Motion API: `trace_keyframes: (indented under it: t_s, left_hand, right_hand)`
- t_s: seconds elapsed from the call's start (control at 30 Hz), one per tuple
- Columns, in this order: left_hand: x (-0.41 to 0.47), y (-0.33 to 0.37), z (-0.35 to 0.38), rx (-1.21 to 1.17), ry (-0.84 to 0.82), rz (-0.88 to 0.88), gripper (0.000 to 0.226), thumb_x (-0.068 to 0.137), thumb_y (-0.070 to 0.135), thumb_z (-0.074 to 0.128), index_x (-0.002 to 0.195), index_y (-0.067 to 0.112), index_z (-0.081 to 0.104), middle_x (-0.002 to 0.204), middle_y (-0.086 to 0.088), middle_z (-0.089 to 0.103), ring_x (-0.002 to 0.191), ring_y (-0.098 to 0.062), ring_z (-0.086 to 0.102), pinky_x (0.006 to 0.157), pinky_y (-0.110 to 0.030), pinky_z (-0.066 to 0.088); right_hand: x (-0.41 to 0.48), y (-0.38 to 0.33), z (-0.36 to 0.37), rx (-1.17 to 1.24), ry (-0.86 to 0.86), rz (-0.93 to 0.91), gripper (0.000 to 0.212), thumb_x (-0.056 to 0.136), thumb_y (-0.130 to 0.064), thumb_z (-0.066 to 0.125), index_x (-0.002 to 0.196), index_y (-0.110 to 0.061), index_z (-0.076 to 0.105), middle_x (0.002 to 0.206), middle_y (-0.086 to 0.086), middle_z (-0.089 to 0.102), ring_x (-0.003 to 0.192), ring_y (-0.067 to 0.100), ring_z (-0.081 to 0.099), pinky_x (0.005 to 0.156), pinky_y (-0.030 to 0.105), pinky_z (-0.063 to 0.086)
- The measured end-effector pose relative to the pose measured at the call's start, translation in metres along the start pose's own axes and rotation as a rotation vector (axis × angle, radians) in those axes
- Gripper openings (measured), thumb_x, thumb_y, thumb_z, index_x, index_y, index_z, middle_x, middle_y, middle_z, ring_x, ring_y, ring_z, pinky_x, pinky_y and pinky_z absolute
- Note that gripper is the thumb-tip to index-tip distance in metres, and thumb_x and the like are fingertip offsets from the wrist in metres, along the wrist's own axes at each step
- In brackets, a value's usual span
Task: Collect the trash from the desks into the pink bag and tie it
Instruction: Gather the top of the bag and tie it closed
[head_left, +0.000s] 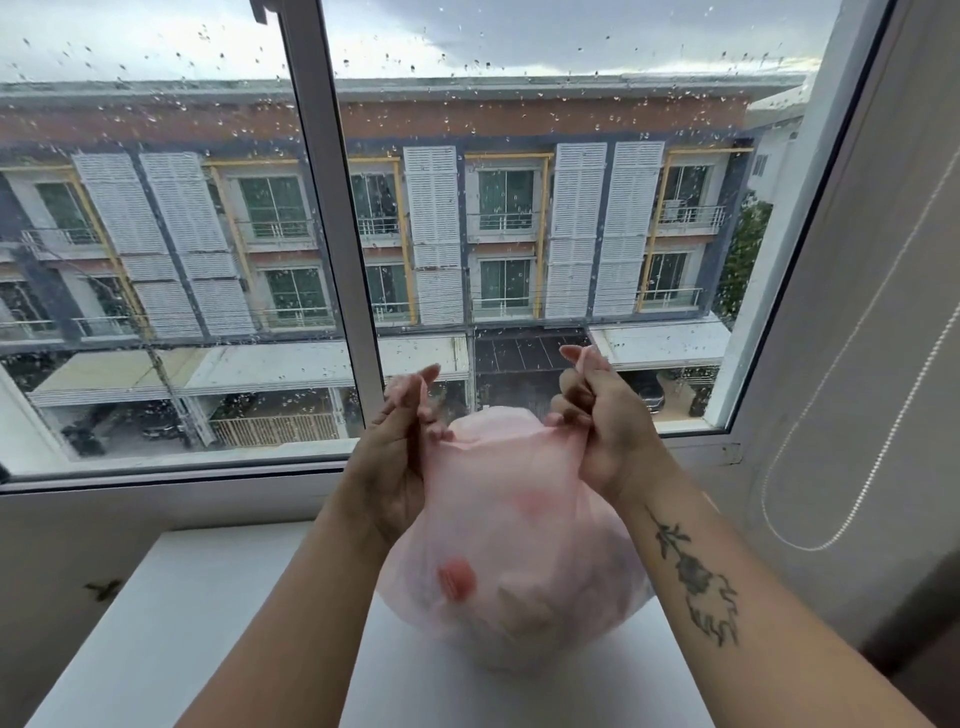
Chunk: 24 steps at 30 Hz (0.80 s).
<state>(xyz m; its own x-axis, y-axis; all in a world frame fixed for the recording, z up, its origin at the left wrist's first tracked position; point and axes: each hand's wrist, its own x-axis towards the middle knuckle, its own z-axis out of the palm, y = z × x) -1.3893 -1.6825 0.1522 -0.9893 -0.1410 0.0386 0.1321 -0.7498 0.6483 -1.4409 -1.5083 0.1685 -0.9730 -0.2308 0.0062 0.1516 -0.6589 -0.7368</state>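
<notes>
The pink bag (511, 561) is thin, see-through plastic, bulging with trash; a red piece shows through its front. It rests on the white desk (171, 623) in front of the window. My left hand (395, 462) pinches the bag's left handle and pulls it upward. My right hand (602, 421) grips the right handle, held up and out to the right. The bag's mouth is stretched between both hands and gapes slightly between them.
A large window (332, 234) with a white frame and rain drops stands right behind the desk. A pale roller blind with a bead chain (852, 467) hangs at the right. The desk's left edge meets a grey wall.
</notes>
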Motion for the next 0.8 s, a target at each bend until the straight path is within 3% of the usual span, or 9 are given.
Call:
trace_keyframes:
  t_s: [0.1, 0.2, 0.27, 0.33, 0.47, 0.57, 0.7, 0.8]
  left_hand:
    - [-0.001, -0.002, 0.004, 0.122, -0.005, -0.035, 0.026, 0.101, 0.024, 0.045, 0.099, 0.013, 0.068, 0.064, 0.003, 0.029, 0.047, -0.007, 0.025, 0.045, -0.017, 0.031]
    - [-0.001, -0.001, 0.003, 0.048, -0.058, -0.126, 0.046, 0.092, 0.028, 0.035, 0.117, 0.003, 0.064, 0.07, 0.001, 0.036, 0.054, -0.012, 0.024, 0.052, -0.024, 0.028]
    - [0.001, 0.0, 0.0, 0.026, -0.072, -0.155, 0.051, 0.092, 0.024, 0.033, 0.129, -0.002, 0.056, 0.071, 0.001, 0.038, 0.055, -0.012, 0.027, 0.055, -0.024, 0.029]
    - [0.001, -0.004, 0.0, 0.075, -0.07, -0.137, 0.043, 0.097, 0.016, 0.037, 0.132, -0.003, 0.053, 0.07, 0.002, 0.038, 0.052, -0.009, 0.029, 0.052, -0.022, 0.033]
    - [-0.001, -0.013, 0.008, 0.096, -0.052, -0.069, 0.023, 0.097, 0.011, 0.05, 0.117, 0.006, 0.06, 0.069, 0.001, 0.052, 0.045, -0.006, 0.043, 0.047, -0.018, 0.045]
    - [0.0, -0.013, 0.011, 0.175, -0.008, -0.059, 0.009, 0.087, 0.016, 0.061, 0.094, 0.013, 0.056, 0.065, 0.001, 0.057, 0.037, -0.004, 0.04, 0.037, -0.015, 0.04]
    - [0.0, -0.012, 0.012, 0.256, -0.003, 0.018, 0.012, 0.081, 0.023, 0.065, 0.086, 0.013, 0.063, 0.062, 0.004, 0.058, 0.035, -0.002, 0.031, 0.036, -0.014, 0.028]
    - [0.0, -0.012, 0.012, 0.275, 0.035, -0.015, 0.018, 0.093, 0.025, 0.058, 0.097, 0.01, 0.068, 0.056, 0.005, 0.051, 0.042, -0.005, 0.033, 0.044, -0.018, 0.031]
  right_hand:
    - [0.0, 0.002, 0.0, -0.126, -0.053, 0.066, 0.038, 0.099, -0.035, 0.037, 0.117, -0.009, 0.057, 0.062, -0.004, 0.028, 0.05, 0.011, 0.023, 0.047, 0.023, 0.027]
    - [0.001, 0.002, -0.006, -0.107, -0.102, 0.114, 0.052, 0.091, -0.035, 0.028, 0.125, -0.006, 0.055, 0.07, -0.002, 0.034, 0.058, 0.013, 0.027, 0.056, 0.028, 0.027]
    - [0.0, 0.002, -0.008, -0.143, -0.099, 0.092, 0.046, 0.091, -0.026, 0.03, 0.122, -0.003, 0.054, 0.074, 0.0, 0.038, 0.061, 0.012, 0.029, 0.057, 0.027, 0.03]
    - [-0.002, 0.003, -0.008, -0.211, -0.131, 0.042, 0.029, 0.095, -0.017, 0.038, 0.116, -0.005, 0.053, 0.074, 0.0, 0.038, 0.058, 0.01, 0.031, 0.056, 0.025, 0.03]
    - [-0.005, 0.009, -0.007, -0.245, -0.145, -0.057, 0.03, 0.099, -0.01, 0.048, 0.127, -0.017, 0.053, 0.087, 0.004, 0.066, 0.057, 0.012, 0.051, 0.056, 0.023, 0.045]
    - [-0.007, 0.014, -0.004, -0.339, -0.113, -0.119, 0.016, 0.097, -0.016, 0.052, 0.112, -0.009, 0.052, 0.096, 0.01, 0.07, 0.059, 0.018, 0.064, 0.058, 0.028, 0.055]
    - [-0.006, 0.013, 0.0, -0.389, -0.048, -0.183, 0.015, 0.1, -0.024, 0.046, 0.097, -0.01, 0.049, 0.072, 0.009, 0.064, 0.049, 0.024, 0.061, 0.055, 0.037, 0.057]
    - [-0.004, 0.011, 0.002, -0.455, 0.002, -0.2, 0.02, 0.101, -0.032, 0.045, 0.089, -0.016, 0.048, 0.055, 0.0, 0.041, 0.038, 0.013, 0.04, 0.051, 0.035, 0.056]
